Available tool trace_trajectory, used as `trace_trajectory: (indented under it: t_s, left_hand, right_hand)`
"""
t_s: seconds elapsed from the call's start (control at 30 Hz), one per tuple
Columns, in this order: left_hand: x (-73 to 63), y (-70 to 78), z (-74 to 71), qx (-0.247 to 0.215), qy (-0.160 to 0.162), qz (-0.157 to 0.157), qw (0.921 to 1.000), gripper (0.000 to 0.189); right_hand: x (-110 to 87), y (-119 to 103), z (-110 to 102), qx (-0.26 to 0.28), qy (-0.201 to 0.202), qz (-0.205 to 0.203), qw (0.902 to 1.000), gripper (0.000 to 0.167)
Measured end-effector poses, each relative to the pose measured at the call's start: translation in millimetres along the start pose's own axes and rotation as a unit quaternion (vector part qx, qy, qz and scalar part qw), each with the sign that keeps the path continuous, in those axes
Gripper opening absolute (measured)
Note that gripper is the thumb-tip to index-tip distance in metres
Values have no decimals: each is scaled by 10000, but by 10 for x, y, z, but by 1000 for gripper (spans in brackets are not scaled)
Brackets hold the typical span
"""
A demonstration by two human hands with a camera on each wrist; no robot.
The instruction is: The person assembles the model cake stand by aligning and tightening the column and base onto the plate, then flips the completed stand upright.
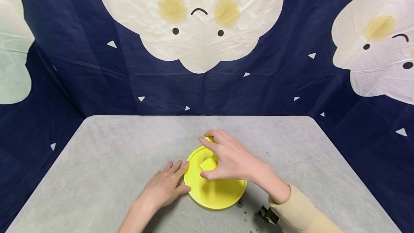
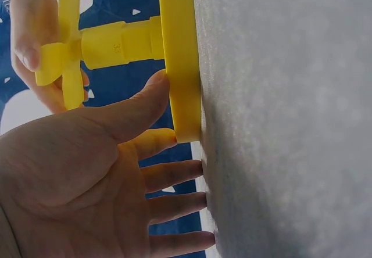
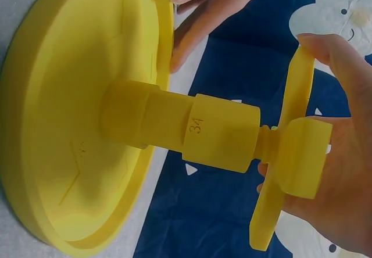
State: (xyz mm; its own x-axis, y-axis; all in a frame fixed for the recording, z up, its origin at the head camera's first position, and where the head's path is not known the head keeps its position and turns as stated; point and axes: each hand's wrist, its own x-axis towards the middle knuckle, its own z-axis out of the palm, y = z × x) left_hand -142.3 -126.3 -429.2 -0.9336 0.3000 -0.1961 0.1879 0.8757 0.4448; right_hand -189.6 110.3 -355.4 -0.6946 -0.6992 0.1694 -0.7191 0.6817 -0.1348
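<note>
A yellow round base [image 1: 216,197] with a raised rim rests on the table. From its middle rises a yellow stepped post [image 3: 218,131], marked 34 on one side and 33 on the other. Crossed blades form a yellow top piece [image 3: 302,159] on the post. My right hand [image 1: 234,159] holds this bladed top, thumb at the tip of one blade, with the other fingers partly hidden behind it. On the base's left side, my left hand [image 1: 163,186] touches the rim with thumb and index finger. Its remaining fingers are straight and spread, fingertips down at the tabletop.
A small black crumpled thing [image 1: 267,214] lies by the right sleeve [image 1: 300,211], with dark specks scattered near it. Behind the grey table [image 1: 113,154] hangs a dark blue cloth [image 1: 161,89] printed with white clouds.
</note>
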Motion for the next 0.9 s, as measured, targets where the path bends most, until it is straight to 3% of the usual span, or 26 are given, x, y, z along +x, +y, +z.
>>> trace_trajectory:
  t_s: [0.27,0.43,0.67,0.9]
  left_hand:
    - [2,1,9,-1,5,1,10000,74]
    - [-9,9,11,-4,62,55,10000,74]
    - [-5,14,4,-7,10,30,10000,74]
    - [3,18,-6,-27,-65,-10,10000,75]
  right_hand:
    - [-12,-7,57,215,-405,363,9983,95]
    - [-63,20,86,499,-401,480,9968,99]
    - [-187,153,117,868,218,707,9935,88]
    - [-372,290,131,1424,828,1309,9776,59]
